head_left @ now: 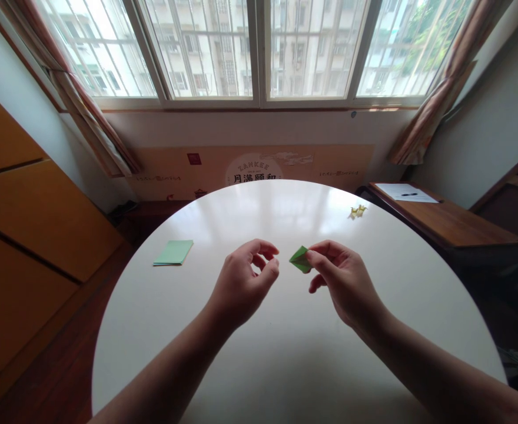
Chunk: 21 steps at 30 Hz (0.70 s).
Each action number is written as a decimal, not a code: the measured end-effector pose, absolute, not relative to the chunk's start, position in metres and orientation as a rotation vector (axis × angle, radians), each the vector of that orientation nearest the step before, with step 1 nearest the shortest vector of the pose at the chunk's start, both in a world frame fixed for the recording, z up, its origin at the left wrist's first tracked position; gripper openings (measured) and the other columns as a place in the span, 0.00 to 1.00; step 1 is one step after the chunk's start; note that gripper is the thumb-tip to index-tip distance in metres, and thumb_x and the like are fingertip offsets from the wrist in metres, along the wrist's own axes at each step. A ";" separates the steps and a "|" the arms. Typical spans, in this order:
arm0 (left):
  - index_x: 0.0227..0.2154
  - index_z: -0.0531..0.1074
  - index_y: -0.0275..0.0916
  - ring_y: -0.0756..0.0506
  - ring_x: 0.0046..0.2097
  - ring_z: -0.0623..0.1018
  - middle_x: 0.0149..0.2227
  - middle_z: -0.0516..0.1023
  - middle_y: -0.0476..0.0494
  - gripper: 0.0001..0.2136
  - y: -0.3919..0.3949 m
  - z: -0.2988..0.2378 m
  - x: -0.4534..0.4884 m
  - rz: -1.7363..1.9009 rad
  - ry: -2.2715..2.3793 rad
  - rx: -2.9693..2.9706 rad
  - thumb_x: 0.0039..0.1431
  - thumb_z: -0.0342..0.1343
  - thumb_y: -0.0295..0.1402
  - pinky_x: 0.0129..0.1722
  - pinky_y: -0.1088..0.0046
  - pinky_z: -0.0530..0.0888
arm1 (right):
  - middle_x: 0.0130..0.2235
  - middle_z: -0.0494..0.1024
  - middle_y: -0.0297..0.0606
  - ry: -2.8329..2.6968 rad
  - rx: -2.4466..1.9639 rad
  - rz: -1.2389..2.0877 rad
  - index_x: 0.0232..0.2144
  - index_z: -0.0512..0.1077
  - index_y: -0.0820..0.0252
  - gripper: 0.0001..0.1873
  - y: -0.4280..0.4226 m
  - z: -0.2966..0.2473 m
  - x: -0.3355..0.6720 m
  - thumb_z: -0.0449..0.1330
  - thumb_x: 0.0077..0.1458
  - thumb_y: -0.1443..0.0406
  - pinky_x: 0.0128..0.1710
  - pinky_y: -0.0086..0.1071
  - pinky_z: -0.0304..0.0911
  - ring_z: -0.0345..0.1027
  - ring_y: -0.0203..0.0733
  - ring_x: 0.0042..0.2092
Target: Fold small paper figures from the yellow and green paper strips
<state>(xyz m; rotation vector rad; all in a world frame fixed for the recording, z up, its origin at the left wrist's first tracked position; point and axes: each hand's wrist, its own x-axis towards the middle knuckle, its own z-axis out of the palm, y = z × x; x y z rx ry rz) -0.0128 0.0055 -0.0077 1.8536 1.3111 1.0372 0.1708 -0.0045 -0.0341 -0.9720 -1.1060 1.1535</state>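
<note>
A small piece of folded green paper (pixel 299 259), roughly diamond-shaped with a crease down its middle, is pinched between the thumb and fingers of my right hand (pixel 341 272) above the white table. To its left, my left hand (pixel 251 277) holds nothing; its fingers are curved, with a small gap between thumb and fingertips, and it does not touch the paper. Part of the paper is hidden behind my right thumb and fingers.
On the round white table (pixel 153 330), a stack of light green paper squares (pixel 173 252) lies at the left. Small yellow folded paper pieces (pixel 357 212) sit at the far right. Beyond the right edge, a wooden side table (pixel 462 221) carries a white sheet (pixel 404 192) and a pen (pixel 409 194).
</note>
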 end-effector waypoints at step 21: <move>0.22 0.72 0.37 0.50 0.25 0.70 0.20 0.70 0.51 0.08 0.002 -0.006 -0.010 0.824 1.242 1.914 0.55 0.56 0.32 0.23 0.77 0.66 | 0.29 0.75 0.36 -1.566 -1.022 1.202 0.31 0.73 0.60 0.06 -0.003 -0.029 0.172 0.64 0.53 0.63 0.20 0.26 0.63 0.67 0.38 0.30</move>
